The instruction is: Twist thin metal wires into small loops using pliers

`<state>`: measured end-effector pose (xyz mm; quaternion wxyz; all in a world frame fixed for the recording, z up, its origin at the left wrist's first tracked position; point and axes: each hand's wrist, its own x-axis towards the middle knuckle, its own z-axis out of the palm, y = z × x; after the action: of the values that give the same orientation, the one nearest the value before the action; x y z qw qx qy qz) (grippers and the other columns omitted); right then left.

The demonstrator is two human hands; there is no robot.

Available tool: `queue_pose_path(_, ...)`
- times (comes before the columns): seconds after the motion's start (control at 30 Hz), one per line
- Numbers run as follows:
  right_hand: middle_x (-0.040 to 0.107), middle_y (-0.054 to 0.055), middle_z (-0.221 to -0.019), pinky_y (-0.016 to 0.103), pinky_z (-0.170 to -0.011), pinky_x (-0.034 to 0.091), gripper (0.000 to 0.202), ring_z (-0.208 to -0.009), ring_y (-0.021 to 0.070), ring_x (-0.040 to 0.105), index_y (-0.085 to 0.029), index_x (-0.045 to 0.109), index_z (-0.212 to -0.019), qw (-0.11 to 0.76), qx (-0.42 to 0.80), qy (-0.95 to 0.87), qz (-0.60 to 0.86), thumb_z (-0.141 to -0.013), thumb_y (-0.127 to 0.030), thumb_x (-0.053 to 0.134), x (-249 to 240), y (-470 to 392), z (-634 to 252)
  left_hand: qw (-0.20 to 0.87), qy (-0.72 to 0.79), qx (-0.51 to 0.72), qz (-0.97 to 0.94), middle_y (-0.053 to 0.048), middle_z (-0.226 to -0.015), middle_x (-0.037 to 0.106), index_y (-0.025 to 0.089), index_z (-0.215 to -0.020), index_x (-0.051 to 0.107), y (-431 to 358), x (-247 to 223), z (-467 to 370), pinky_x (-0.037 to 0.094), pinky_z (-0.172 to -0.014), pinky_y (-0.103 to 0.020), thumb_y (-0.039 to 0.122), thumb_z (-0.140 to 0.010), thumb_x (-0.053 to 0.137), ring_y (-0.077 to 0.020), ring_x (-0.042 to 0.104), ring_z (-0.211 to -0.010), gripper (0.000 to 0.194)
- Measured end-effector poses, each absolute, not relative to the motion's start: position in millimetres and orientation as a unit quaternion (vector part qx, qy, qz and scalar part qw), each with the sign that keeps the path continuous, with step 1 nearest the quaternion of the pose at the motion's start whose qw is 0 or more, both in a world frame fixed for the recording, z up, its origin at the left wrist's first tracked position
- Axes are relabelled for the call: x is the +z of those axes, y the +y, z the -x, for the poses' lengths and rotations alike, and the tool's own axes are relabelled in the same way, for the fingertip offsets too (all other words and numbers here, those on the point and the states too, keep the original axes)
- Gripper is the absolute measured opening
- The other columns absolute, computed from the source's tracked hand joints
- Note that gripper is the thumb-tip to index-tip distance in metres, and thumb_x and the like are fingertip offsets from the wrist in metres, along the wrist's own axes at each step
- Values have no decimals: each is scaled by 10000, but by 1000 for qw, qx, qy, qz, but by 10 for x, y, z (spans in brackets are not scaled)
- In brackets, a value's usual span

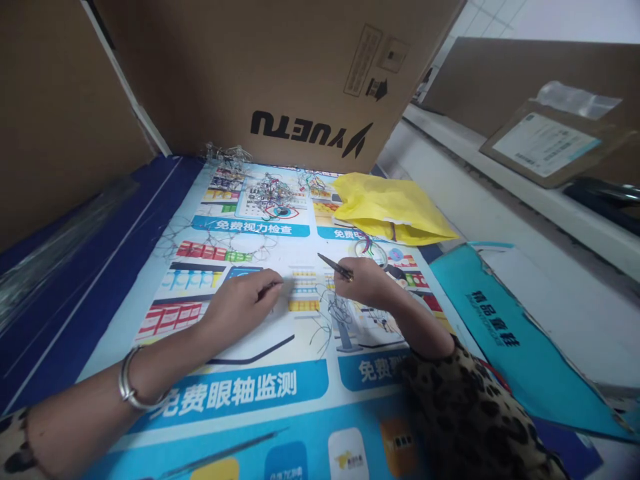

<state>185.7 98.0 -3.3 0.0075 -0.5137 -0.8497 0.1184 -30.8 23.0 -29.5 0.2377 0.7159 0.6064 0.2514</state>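
Note:
My left hand (247, 303) is closed above the printed sheet, thumb and fingers pressed together; anything between them is too small to make out. To its right, my right hand (367, 283) grips a small pair of dark, pointed scissors (336, 266), with the tips aimed up and to the left toward the space between the hands. Below the scissors, a tangle of thin wires (340, 310) lies on the sheet. More thin wire loops (215, 243) are spread beyond my left hand.
Dark wire clumps (273, 190) lie at the sheet's far side, near a yellow bag (390, 207). A tall cardboard box (280, 73) stands behind. On the right are a teal box panel (520, 340) and a ledge with a labelled packet (547, 143).

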Motion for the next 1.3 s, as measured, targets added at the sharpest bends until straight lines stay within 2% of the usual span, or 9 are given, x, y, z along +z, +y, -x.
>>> queue_pose_path(0.17,563,0,-602,210,-502,285,68,-533,96,435,-179,516,-617,120,147,-870,456,-673,-202,486,9,739,-1678,443,562,333,-615,28,-558,540,165,-736,592,145,-154,172,368,-519,-200,348,-824,471,-94,486,-535,236)
queue_pose_path(0.3,557,5,-609,218,-508,273,73,-540,103,431,-182,504,-617,144,149,-868,451,-671,-231,505,1,560,-1560,588,512,353,-517,47,-499,492,157,-750,557,97,-183,96,293,-411,-171,402,-812,513,-55,400,-421,257)
queue_pose_path(0.4,533,-3,-583,225,-502,256,96,-524,99,403,-183,485,-602,156,146,-865,455,-669,-244,518,-9,487,-1517,640,501,345,-469,45,-483,506,160,-761,537,71,-241,82,232,-374,-170,437,-795,538,-41,337,-366,279)
queue_pose_path(0.53,517,-10,-588,226,-524,289,92,-547,101,418,-179,489,-611,194,222,-836,463,-690,-215,519,36,482,-1513,618,507,361,-481,23,-519,540,154,-713,540,72,-218,110,287,-420,-182,393,-798,539,-58,406,-422,253)
queue_pose_path(0.73,581,35,-709,283,-656,441,327,-663,131,546,-151,561,-765,311,630,-588,400,-855,-437,430,98,458,-1536,535,524,438,-496,14,-639,563,168,-732,550,136,-171,244,353,-498,-195,364,-815,521,-90,462,-547,215)
queue_pose_path(0.83,603,81,-835,347,-730,471,403,-781,167,585,-137,576,-800,299,746,-481,349,-855,-510,431,15,300,-1487,497,518,486,-498,1,-750,593,172,-744,562,167,-198,309,388,-559,-206,348,-829,512,-101,491,-625,202)
queue_pose_path(0.9,617,75,-772,357,-705,482,430,-726,168,611,-140,560,-847,268,798,-429,327,-846,-548,426,-57,185,-1447,485,508,512,-495,-8,-793,612,166,-722,557,185,-208,339,404,-588,-216,325,-837,506,-105,507,-653,203)
queue_pose_path(1.1,601,43,-586,267,-461,440,532,-478,159,595,-144,497,-831,208,803,-441,341,-841,-640,307,-128,71,-1397,496,487,540,-475,-33,-794,654,154,-708,534,191,-187,370,447,-590,-245,251,-841,493,-128,576,-678,169)
queue_pose_path(1.3,591,21,-569,221,-460,365,509,-465,122,561,-161,477,-794,129,702,-593,372,-882,-598,231,-52,91,-1427,517,474,549,-455,-28,-765,666,154,-687,496,157,-153,343,466,-577,-227,223,-829,502,-117,606,-665,159)
